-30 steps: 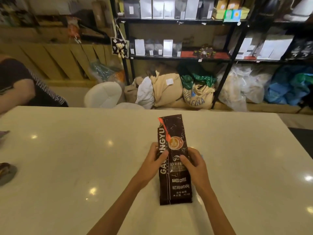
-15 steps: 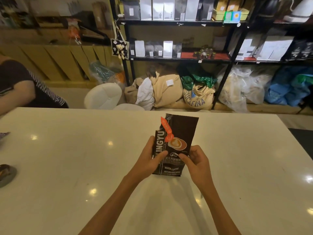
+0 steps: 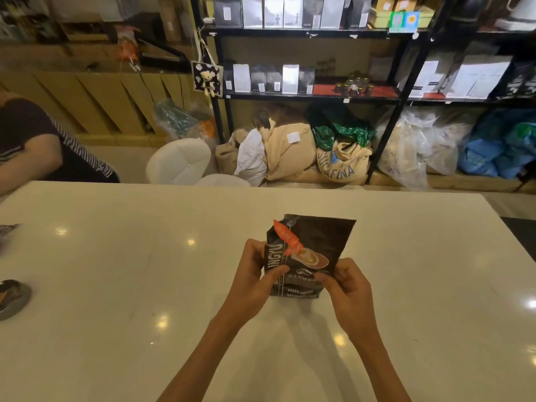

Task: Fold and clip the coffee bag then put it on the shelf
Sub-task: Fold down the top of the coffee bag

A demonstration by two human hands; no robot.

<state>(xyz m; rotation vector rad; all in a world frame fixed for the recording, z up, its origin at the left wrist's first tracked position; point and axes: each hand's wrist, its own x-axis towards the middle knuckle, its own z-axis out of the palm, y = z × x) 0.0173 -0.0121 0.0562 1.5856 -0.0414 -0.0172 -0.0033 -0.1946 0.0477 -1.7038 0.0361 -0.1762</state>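
A dark brown coffee bag (image 3: 316,245) with a latte picture stands upright on the white table (image 3: 116,285), its base touching the top. My left hand (image 3: 255,274) grips its left edge with the thumb on the front. On the other side my right hand (image 3: 345,285) pinches the lower edge. The serrated top of the bag is flat and unfolded. An orange strip (image 3: 287,239) runs down the front near the top left. No clip can be made out. The black shelf unit (image 3: 313,95) stands behind the table, holding several bags.
A person's arm and dark sleeve (image 3: 32,146) lean in at the far left. Small dark objects (image 3: 11,297) lie at the table's left edge. White stools (image 3: 179,161), burlap sacks (image 3: 342,161) and plastic bags (image 3: 420,149) crowd the floor under the shelves.
The bag lay flat on the table a second ago. Both hands have since tipped it up onto its base and shifted slightly away from me.
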